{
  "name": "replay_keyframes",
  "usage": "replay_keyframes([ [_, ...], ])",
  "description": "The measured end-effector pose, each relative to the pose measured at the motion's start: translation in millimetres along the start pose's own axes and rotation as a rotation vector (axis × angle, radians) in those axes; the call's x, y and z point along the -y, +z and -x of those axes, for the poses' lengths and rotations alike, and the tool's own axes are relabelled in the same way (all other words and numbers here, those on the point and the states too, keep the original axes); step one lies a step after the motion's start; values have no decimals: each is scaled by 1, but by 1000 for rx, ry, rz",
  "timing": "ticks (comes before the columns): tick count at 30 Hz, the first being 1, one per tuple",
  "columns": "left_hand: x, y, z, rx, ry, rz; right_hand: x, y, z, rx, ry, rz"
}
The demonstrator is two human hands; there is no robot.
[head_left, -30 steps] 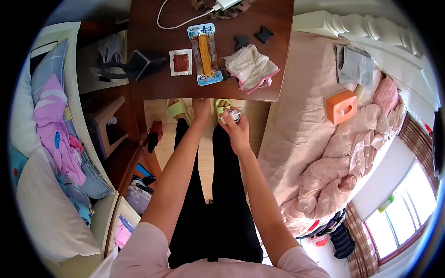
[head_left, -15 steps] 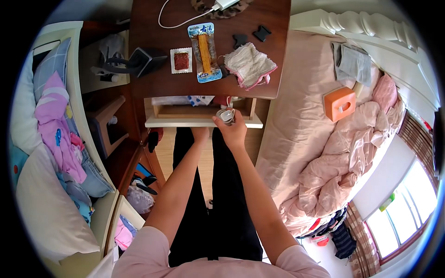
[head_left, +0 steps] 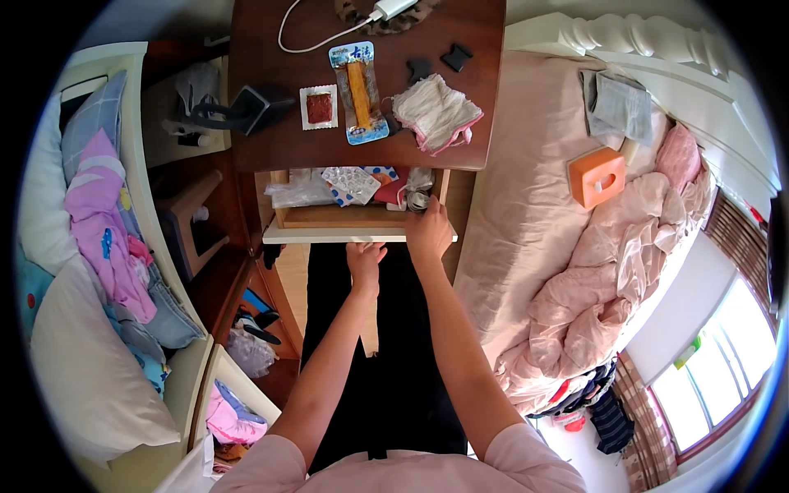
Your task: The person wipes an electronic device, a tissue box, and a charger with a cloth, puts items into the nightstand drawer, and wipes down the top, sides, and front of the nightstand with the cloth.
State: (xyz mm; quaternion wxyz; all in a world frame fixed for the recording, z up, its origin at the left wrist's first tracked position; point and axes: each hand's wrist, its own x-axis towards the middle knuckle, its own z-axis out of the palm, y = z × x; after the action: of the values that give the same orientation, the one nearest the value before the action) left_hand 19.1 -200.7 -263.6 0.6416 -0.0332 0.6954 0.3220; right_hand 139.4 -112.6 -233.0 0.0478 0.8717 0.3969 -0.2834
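Note:
An open drawer (head_left: 329, 237) juts out below the dark wooden desk (head_left: 271, 148). In it lie clear plastic bags (head_left: 297, 191), a dotted packet (head_left: 352, 186) and a red item (head_left: 389, 193). My right hand (head_left: 428, 234) reaches over the drawer's right front corner, its fingers closed on a coiled white cable (head_left: 417, 200) inside the drawer. My left hand (head_left: 365, 264) is at the outer side of the drawer front, just below its edge, with its fingers partly spread and nothing seen in them.
On the desk are a snack packet (head_left: 358, 94), a small red packet (head_left: 319, 108), a pink-edged cloth (head_left: 437, 113), black clips (head_left: 456, 57) and a black stand (head_left: 256, 110). An orange box (head_left: 597, 177) sits on the bed (head_left: 518, 181) to the right. Shelves with clothes (head_left: 107, 222) are at left.
The drawer has come out from under the desk toward me. My right hand has moved with the cable from in front of the desk into the drawer's right side. My left hand's fingers now show.

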Motion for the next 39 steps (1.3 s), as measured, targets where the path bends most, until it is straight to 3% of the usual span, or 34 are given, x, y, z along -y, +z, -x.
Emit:
replay_keyframes([
  [6,-43,16,-2,104,-34,-24,8,-29,11,-158,-221,-219],
  [8,-63,19,-1,129,-83,-20,41,-54,7,-151,-310,-413],
  [11,-87,26,-11,41,-156,-139,106,-78,-25,-316,-593,-448],
  [13,-99,22,-19,35,-182,-171,157,-100,-48,-156,-556,-609],
  [15,-114,23,-18,19,-184,-168,198,-110,-84,-371,-736,-492],
  [17,-140,26,-4,-6,-161,-131,231,-114,-117,-511,-765,-220],
  [20,-168,33,14,101,-63,-44,251,-109,-172,-723,-919,92],
  [24,-205,54,32,260,64,16,249,-129,-193,-460,-1001,376],
  [27,-239,77,44,365,219,69,244,-144,-195,-362,-1104,85],
  [30,-274,96,54,481,420,90,244,-174,-155,-444,-1047,-354],
  [33,-306,135,81,463,811,-8,232,-210,-101,-338,-742,-1058],
  [35,-329,156,105,547,1022,-263,199,-243,-70,-147,-410,-1371],
  [37,-326,183,119,675,985,-312,159,-257,-61,-294,-309,-1571],
  [39,-316,205,134,885,839,-295,121,-271,-39,-291,-197,-1722],
])
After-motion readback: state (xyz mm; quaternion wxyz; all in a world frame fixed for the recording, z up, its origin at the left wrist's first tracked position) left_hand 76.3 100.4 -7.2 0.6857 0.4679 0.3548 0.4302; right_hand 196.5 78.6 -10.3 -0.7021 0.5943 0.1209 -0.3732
